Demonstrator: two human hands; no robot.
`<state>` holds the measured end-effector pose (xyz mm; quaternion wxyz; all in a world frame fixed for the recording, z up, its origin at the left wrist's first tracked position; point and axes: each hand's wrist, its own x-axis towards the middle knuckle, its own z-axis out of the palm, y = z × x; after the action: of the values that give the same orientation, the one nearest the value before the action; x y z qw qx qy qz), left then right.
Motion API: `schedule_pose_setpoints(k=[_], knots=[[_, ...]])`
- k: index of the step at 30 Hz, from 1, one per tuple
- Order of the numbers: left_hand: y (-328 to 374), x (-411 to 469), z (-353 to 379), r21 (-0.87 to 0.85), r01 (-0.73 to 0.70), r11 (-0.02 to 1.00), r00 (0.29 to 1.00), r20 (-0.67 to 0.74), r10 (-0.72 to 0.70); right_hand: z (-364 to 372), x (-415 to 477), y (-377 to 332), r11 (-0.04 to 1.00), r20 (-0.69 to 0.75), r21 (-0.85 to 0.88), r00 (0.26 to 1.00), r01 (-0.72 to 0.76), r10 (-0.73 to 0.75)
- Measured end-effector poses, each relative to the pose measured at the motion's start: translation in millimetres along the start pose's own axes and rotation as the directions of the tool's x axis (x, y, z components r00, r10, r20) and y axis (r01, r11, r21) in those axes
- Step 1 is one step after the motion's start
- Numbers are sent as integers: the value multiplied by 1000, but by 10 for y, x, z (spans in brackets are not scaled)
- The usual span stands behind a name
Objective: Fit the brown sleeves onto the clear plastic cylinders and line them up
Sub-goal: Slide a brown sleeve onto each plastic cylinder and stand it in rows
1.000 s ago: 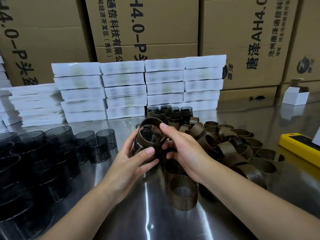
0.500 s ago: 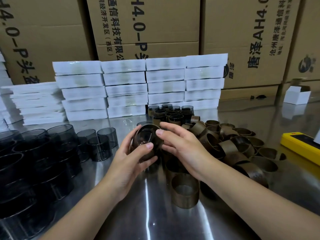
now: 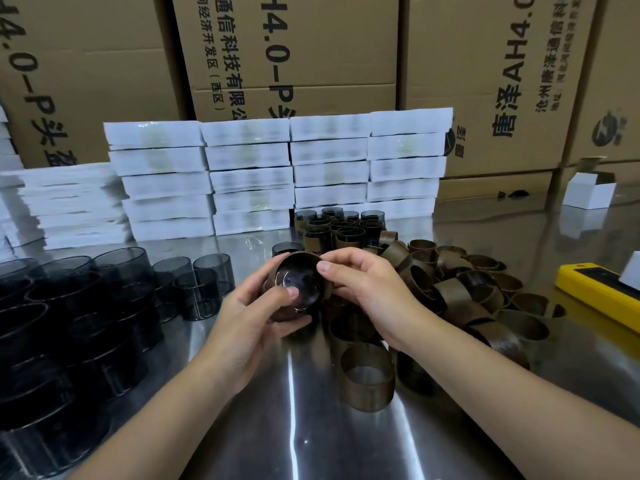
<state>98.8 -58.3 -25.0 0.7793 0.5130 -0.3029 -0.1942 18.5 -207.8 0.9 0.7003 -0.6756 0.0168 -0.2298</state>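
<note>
At the far left of the steel desk (image 3: pixel 263 441) stands a crowd of bare clear plastic cylinders (image 3: pixel 114 282), smoky in tint and some of them stacked. Piles of flat white boxes (image 3: pixel 249 174) sit behind them against tall cardboard cartons (image 3: pixel 311 64). In the middle the left hand (image 3: pixel 249 323) cups one sleeved cylinder (image 3: pixel 304 271) above the desk, its mouth tilted towards the camera. Its fingers (image 3: pixel 299 322) curl under the cylinder and the thumb lies across the opening. The right hand (image 3: pixel 370 292) pinches the cylinder's right rim between thumb and forefinger. Just behind the hands a tight group of finished cylinders (image 3: pixel 343 230) stands upright before the white boxes. To the right lies a loose heap of brown sleeves (image 3: pixel 464 292), with one lone sleeve (image 3: pixel 367 382) upright beside the right forearm. At the far right edge rests a yellow device (image 3: pixel 595 289).
</note>
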Motion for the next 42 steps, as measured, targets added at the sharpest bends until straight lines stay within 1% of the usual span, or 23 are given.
schedule_pose_setpoints(k=[4,7,9,12,21,23,25,27,29,35,42], knots=[[1,-26,34,-17,20,1000,1000,8,-19,-30,16,19,996,36,69,998,-52,49],[30,-21,39,-77,49,996,998,46,-46,-18,24,41,999,26,-8,999,-46,46],[53,-13,35,-99,56,993,996,79,-48,-5,32,57,997,49,-47,996,-67,70],[66,-20,37,-122,63,991,993,108,-50,-11,44,64,995,86,-45,992,-87,91],[90,-23,36,-157,88,984,990,127,-68,-24,46,47,993,131,-20,984,-120,121],[95,-32,32,-157,96,983,989,128,-76,-25,45,53,993,115,-2,987,-116,115],[93,-61,51,-166,109,980,986,143,-86,-40,48,61,992,54,34,991,-121,119],[95,-98,90,-186,118,975,976,204,-79,-50,39,74,993,31,25,992,-119,119],[125,-123,123,-203,117,972,965,255,-63,-26,16,83,994,52,11,993,-111,110],[202,-116,142,-252,120,960,976,205,-68,80,35,54,981,55,79,983,-178,174],[194,-138,166,-266,119,957,981,183,-71,69,29,50,986,98,76,985,-146,138]])
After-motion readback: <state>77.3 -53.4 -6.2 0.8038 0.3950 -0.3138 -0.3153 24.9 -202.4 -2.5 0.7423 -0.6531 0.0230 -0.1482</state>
